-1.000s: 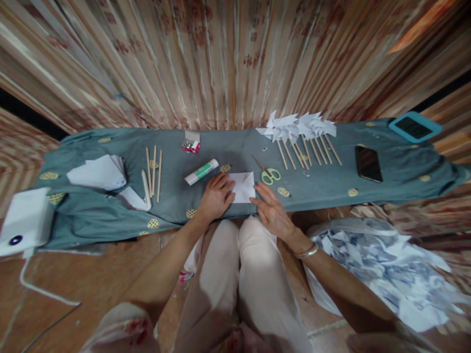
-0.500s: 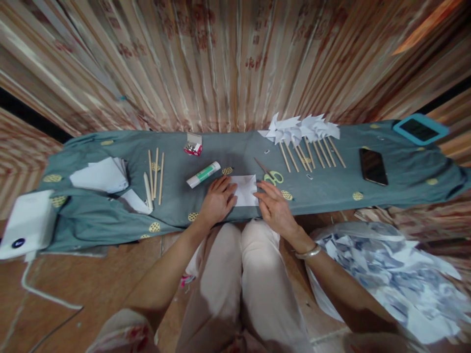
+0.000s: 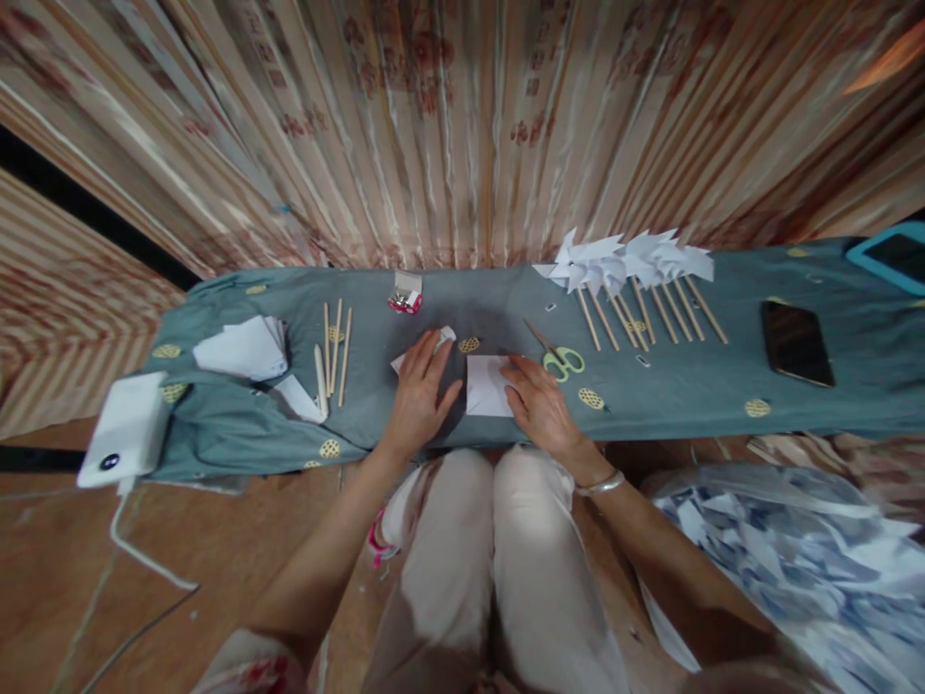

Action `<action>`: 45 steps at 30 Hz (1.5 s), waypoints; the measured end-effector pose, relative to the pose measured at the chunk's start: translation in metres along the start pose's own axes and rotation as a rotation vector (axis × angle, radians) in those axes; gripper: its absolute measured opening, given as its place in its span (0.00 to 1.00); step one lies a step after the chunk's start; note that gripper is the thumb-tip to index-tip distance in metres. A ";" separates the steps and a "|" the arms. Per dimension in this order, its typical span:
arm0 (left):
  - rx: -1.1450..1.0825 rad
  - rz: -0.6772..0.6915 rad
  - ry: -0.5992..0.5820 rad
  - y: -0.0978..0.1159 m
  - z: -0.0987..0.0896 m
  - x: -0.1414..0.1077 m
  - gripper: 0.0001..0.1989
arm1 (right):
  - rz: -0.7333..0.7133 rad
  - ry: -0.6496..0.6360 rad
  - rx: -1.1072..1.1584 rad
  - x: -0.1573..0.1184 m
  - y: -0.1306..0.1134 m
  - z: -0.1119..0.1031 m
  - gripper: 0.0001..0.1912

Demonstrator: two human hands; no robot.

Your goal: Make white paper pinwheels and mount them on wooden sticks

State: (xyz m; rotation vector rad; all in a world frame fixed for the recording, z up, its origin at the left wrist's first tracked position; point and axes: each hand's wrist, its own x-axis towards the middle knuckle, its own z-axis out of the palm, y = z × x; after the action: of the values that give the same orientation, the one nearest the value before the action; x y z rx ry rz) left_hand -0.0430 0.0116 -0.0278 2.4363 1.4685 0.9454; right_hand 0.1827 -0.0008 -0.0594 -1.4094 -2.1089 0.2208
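Observation:
My left hand (image 3: 417, 390) lies over the glue stick (image 3: 446, 334), hiding its middle; only its two ends show. The fingers are stretched out and the thumb stands apart. My right hand (image 3: 539, 400) rests its fingertips on the right edge of a small white paper (image 3: 488, 386), holding it flat on the cloth with fingers extended. Just beyond that hand lie scissors with green handles (image 3: 564, 362), blades slightly apart, pointing away to the left.
Paper pinwheels (image 3: 628, 260) on sticks lie back right, near a black phone (image 3: 796, 342). Left are loose wooden sticks (image 3: 333, 352), a white pen-like stick (image 3: 321, 381), stacked paper (image 3: 242, 349) and a red box of small metal pieces (image 3: 406, 294). A bag of paper scraps (image 3: 787, 559) sits below right.
My left hand has left the paper and moved left onto the glue stick. My right hand stays at the paper's right edge. The whole view has shifted, so things appear further right.

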 end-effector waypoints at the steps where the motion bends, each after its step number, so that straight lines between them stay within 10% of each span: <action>1: 0.032 -0.050 0.037 -0.006 -0.004 0.000 0.29 | -0.001 0.002 -0.008 -0.001 0.000 0.000 0.19; 18: -0.033 -0.371 0.090 -0.053 0.000 0.009 0.16 | 0.023 0.101 0.027 -0.004 -0.002 0.003 0.19; 25: -0.771 -0.604 0.143 0.002 -0.001 0.008 0.19 | 0.134 0.152 0.261 0.004 -0.026 -0.018 0.18; 30: -1.272 -0.687 -0.026 0.053 -0.004 0.005 0.20 | 0.467 0.114 1.057 0.016 -0.051 -0.016 0.22; 38: -1.397 -0.777 -0.141 0.064 -0.007 -0.001 0.24 | 0.649 0.079 1.450 0.012 -0.067 -0.019 0.20; 45: -1.353 -0.766 -0.162 0.062 -0.010 -0.005 0.23 | 0.727 0.341 1.464 0.013 -0.071 -0.017 0.17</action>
State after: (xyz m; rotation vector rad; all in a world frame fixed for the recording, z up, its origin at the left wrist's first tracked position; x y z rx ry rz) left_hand -0.0039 -0.0264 0.0037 0.8624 0.9607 0.9778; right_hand 0.1329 -0.0226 -0.0089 -0.9894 -0.5996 1.3373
